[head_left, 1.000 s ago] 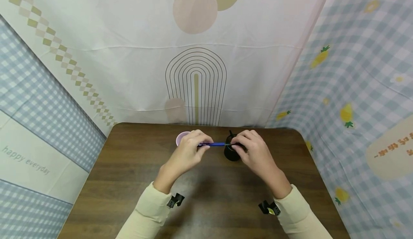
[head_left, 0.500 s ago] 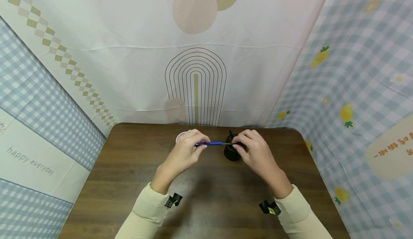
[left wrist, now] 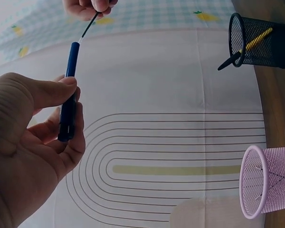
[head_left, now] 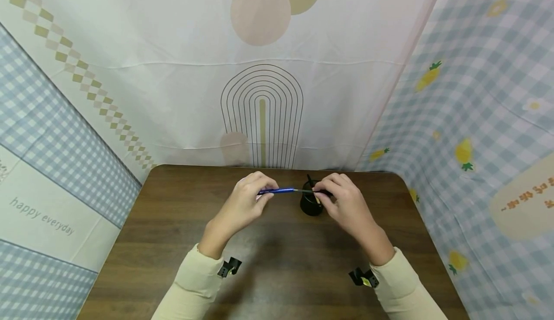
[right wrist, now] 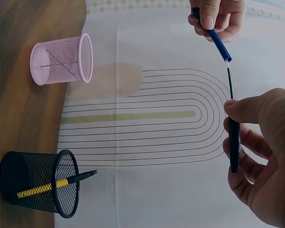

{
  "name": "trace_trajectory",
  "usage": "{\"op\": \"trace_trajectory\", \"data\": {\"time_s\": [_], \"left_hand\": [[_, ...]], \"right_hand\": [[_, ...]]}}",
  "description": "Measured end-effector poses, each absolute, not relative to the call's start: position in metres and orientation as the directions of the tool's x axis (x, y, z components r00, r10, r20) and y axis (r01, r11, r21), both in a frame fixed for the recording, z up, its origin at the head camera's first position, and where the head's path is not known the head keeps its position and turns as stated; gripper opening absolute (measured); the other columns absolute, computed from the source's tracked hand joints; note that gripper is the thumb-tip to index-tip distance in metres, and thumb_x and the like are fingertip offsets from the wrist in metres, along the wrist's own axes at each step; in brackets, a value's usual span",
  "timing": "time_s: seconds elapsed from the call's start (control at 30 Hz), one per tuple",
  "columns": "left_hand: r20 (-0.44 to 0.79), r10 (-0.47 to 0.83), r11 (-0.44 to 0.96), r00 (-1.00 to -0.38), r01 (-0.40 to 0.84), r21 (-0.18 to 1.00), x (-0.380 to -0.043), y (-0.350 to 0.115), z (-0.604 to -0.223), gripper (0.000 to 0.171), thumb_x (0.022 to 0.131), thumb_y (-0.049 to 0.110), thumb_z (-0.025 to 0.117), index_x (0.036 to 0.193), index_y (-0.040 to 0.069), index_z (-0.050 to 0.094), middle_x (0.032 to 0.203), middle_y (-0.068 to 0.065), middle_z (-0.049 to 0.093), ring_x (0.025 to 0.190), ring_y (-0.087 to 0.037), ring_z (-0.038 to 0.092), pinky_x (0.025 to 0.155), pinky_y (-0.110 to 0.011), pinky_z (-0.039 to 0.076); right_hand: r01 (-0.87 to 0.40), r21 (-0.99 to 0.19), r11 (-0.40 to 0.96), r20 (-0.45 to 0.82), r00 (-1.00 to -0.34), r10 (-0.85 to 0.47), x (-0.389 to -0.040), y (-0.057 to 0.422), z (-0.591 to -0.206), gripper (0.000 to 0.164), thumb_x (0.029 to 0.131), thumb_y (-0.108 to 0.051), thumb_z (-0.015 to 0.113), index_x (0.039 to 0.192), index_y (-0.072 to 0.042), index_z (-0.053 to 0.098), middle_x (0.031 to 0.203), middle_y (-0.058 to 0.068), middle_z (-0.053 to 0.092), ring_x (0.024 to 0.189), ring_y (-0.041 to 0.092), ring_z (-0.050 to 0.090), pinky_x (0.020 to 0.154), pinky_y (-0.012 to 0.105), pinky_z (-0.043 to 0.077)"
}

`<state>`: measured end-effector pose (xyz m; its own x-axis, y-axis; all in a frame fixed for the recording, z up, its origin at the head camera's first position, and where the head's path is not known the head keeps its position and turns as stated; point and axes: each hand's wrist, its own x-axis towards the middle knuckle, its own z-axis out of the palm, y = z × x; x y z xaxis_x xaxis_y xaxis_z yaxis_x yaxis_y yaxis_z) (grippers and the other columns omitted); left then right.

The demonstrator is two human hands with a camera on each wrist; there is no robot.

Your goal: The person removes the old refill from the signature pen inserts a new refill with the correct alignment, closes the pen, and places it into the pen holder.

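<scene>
My left hand (head_left: 240,202) pinches the blue barrel (head_left: 283,190) of a pen between thumb and fingers. My right hand (head_left: 348,207) pinches the pen's dark tapered section (right wrist: 234,142). A thin dark refill (right wrist: 231,83) spans the gap between them, one end still inside the barrel's open mouth. Both hands are raised over the table's far side, roughly level with each other. In the head view the refill and right fingertips overlap a black mesh pen cup (right wrist: 33,190), which holds a yellow and black pen (right wrist: 61,183).
A pink mesh cup (right wrist: 87,59) stands on the brown wooden table (head_left: 182,233), mostly hidden behind my left hand in the head view. White patterned cloth (head_left: 190,108) hangs along the back edge. Checked cloth hangs at both sides.
My left hand has drawn a little to the left with the blue barrel, and more of the thin refill shows. The right hand has barely moved.
</scene>
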<state>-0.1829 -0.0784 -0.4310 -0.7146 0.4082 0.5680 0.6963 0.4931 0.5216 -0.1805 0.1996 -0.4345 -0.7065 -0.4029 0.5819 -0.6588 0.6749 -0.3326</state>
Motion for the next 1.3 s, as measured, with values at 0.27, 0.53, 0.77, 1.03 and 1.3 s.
{"op": "trace_trajectory", "data": {"time_s": [0.27,0.53,0.77,1.03,1.3], "left_hand": [[0.562,0.407,0.504,-0.720,0.691,0.519,-0.183,-0.082,-0.433,0.019,0.085,-0.008,0.077,0.097,0.006,0.071,0.097,-0.004,0.070,0.091,-0.017,0.066,0.078,-0.032,0.057],[0.542,0.430,0.530,-0.722,0.688,0.496,-0.185,-0.084,-0.439,0.021,0.084,-0.009,0.078,0.097,0.007,0.071,0.097,-0.003,0.070,0.091,-0.017,0.066,0.082,-0.036,0.056],[0.548,0.454,0.557,-0.702,0.704,0.440,-0.190,-0.084,-0.453,0.022,0.083,-0.007,0.079,0.097,0.008,0.071,0.095,-0.002,0.069,0.094,-0.020,0.068,0.097,-0.049,0.052],[0.508,0.499,0.549,-0.702,0.709,0.442,-0.191,-0.082,-0.470,0.023,0.085,-0.008,0.077,0.100,0.007,0.069,0.098,-0.003,0.069,0.095,-0.017,0.066,0.084,-0.031,0.058],[0.519,0.491,0.566,-0.699,0.710,0.420,-0.195,-0.086,-0.489,0.026,0.080,-0.010,0.079,0.097,0.007,0.069,0.095,-0.003,0.068,0.093,-0.018,0.064,0.084,-0.034,0.056]], "right_hand": [[-0.659,-0.335,0.674,0.588,-0.705,-0.397,-0.181,0.202,-0.435,0.016,0.085,-0.006,0.083,0.096,-0.014,0.075,0.100,-0.003,0.068,0.089,0.014,0.056,0.068,0.031,0.049],[-0.654,-0.327,0.682,0.586,-0.707,-0.396,-0.180,0.205,-0.436,0.018,0.083,-0.005,0.084,0.094,-0.014,0.074,0.099,-0.003,0.068,0.089,0.014,0.056,0.068,0.031,0.050],[-0.644,-0.342,0.684,0.578,-0.718,-0.387,-0.181,0.209,-0.440,0.019,0.083,-0.004,0.085,0.094,-0.016,0.073,0.098,-0.004,0.067,0.089,0.013,0.057,0.068,0.029,0.051],[-0.635,-0.364,0.682,0.567,-0.732,-0.379,-0.182,0.213,-0.442,0.017,0.085,-0.006,0.084,0.095,-0.015,0.074,0.098,-0.005,0.067,0.091,0.011,0.057,0.067,0.028,0.053],[-0.632,-0.384,0.673,0.556,-0.740,-0.378,-0.181,0.215,-0.442,0.017,0.085,-0.007,0.083,0.095,-0.016,0.073,0.100,-0.005,0.068,0.093,0.012,0.058,0.068,0.027,0.054]]}}
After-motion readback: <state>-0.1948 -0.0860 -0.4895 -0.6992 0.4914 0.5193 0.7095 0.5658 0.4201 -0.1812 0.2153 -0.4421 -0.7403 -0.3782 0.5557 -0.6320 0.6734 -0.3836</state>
